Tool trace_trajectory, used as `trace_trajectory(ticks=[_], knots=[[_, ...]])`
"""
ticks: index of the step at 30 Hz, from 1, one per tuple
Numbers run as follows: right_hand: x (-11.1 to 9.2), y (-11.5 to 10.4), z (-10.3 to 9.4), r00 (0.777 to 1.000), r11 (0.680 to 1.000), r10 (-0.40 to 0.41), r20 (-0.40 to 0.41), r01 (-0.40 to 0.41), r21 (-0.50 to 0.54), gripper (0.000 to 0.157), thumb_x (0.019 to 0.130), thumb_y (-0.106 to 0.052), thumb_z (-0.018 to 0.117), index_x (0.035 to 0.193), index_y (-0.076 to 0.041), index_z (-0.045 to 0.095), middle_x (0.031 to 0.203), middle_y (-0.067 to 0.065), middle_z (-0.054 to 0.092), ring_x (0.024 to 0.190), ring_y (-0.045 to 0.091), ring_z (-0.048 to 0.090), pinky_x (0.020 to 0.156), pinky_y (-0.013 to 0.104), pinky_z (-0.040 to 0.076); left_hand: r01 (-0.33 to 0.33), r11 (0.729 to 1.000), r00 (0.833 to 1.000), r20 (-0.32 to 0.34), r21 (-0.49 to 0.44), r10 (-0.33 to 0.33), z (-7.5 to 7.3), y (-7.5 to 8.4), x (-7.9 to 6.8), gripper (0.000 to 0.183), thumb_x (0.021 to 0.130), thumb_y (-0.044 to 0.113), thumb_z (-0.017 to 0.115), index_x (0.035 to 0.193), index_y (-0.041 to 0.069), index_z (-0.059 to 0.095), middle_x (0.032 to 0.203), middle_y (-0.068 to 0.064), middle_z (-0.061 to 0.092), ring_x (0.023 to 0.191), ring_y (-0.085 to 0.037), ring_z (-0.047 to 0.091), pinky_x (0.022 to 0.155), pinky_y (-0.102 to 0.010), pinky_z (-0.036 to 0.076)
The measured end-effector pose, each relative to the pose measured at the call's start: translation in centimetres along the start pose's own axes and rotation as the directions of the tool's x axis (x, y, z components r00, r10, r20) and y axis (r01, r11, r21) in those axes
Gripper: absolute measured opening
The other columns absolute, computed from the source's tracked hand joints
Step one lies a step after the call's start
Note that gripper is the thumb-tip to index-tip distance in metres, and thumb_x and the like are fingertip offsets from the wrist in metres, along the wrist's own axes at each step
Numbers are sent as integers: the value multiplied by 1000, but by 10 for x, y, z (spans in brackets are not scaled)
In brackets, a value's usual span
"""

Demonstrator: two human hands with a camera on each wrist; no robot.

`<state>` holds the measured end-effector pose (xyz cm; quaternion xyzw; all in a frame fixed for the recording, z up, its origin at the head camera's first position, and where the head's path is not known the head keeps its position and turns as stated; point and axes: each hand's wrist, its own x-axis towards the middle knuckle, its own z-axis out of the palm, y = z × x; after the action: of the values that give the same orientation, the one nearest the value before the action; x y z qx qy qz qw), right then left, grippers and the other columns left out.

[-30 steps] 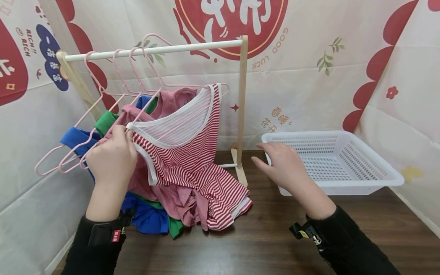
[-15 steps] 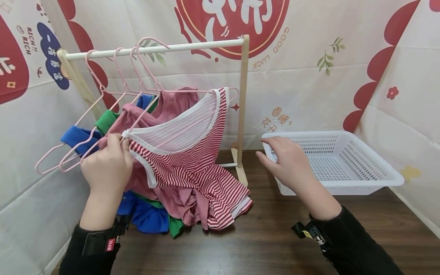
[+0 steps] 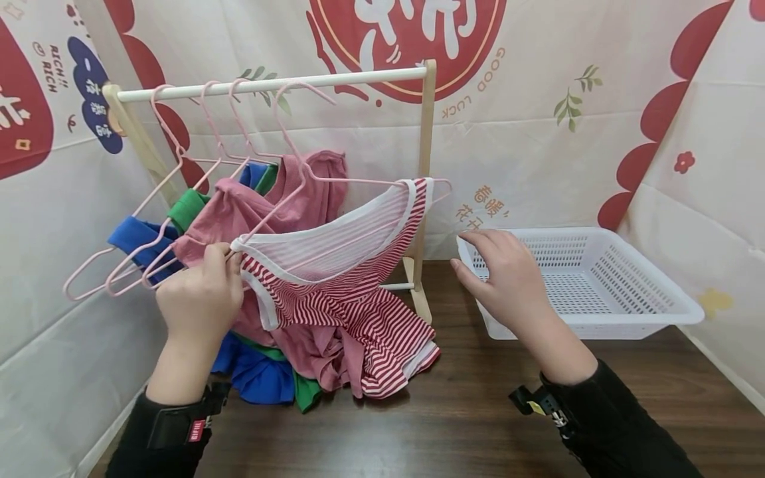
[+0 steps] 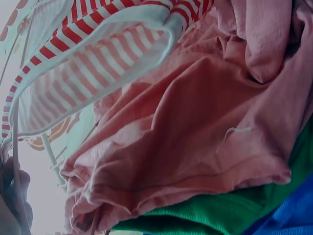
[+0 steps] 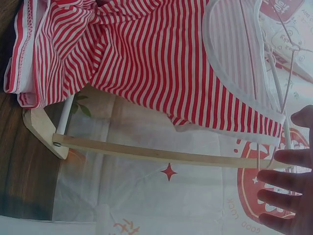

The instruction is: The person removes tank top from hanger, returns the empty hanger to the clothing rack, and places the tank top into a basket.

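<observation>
My left hand (image 3: 200, 292) pinches the left end of a pink hanger (image 3: 301, 169) bearing a red-and-white striped tank top (image 3: 352, 285). This hanger is tilted; its hook appears in front of the rail, and I cannot tell whether it touches. Fingers (image 4: 17, 196) of that hand show dimly at the left wrist view's edge. My right hand (image 3: 508, 282) hovers before the white basket's left end, fingers extended, holding nothing. The right wrist view shows its spread fingers (image 5: 281, 181) near the shirt's strap. A pink shirt (image 3: 259, 209) hangs behind the striped one.
A wooden rack with a white rail (image 3: 370, 78) holds more pink hangers at left, with green (image 3: 188, 207) and blue (image 3: 140, 239) garments. Hems lie on the brown table (image 3: 382, 438). A white perforated basket (image 3: 621, 324) stands right, before printed cloth walls.
The striped tank top's hanger has shifted right and down, its hook dropping in front of the rail. My left hand moved slightly down, then right; the right hand drifted slightly right.
</observation>
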<state>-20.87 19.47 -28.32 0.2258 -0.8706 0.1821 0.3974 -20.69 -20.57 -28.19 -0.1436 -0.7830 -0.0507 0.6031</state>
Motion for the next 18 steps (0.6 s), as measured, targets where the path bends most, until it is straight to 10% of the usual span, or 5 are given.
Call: trace_trajectory(ticks=[18], knots=[[1, 8, 4, 981, 986, -162, -103, 165, 27, 54, 88, -33, 56, 134, -3, 55, 136, 16, 53, 123, 37, 45, 106, 56, 26, -197, 974, 979, -66, -114, 191, 12, 20, -7, 31, 103, 27, 45, 91, 0, 53, 50, -12, 43, 35, -30, 40, 31, -35, 26]])
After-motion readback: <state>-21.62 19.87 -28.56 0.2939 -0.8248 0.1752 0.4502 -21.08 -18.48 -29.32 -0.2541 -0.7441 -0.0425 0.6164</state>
